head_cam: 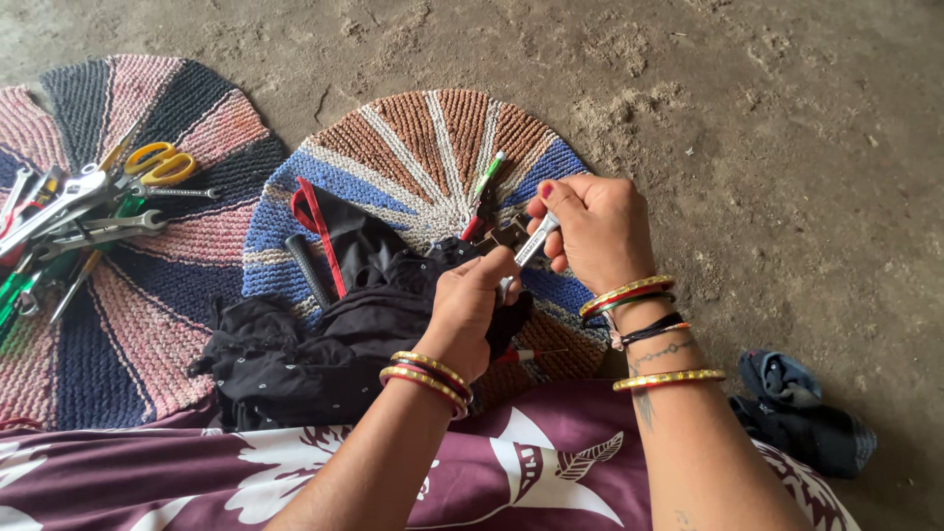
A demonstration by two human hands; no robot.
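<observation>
Fingers (557, 202) of the right hand (590, 231) curled tight, pinching the upper end of a small silver wrench (531, 246); fingers of the left hand (470, 305) closed too, around the lower end of the same wrench, just below and touching. Both hands together over the near right part of a round woven mat (413, 147) in brown, white and blue. Wrench tilted, upper end toward the right hand, lower end hidden in the left grip. Gold and red bangles on both wrists, a black band on the right.

Just behind the hands, on the mat: red-handled pliers (482, 218) and a green-and-white pen-like screwdriver (489, 173), close together. Left of the hands, a heap of black cloth (315, 344) spilling over the mat's near edge, with a red strap (317, 221) and a dark cylindrical handle (310, 270) lying on it. Small red-tipped tool (526, 355) partly under the left wrist.

Further left, well apart, a second round mat (147, 324) in pink, black and blue, bearing a pile of tools: yellow-handled scissors (162, 162), a silver spanner (123, 224), green-handled screwdrivers (25, 285). Bare earthen floor (787, 147) all around. Bottom of view: maroon fabric with white leaf print (511, 462). To the right, on the floor, a bundle of blue-grey cloth (801, 413).
</observation>
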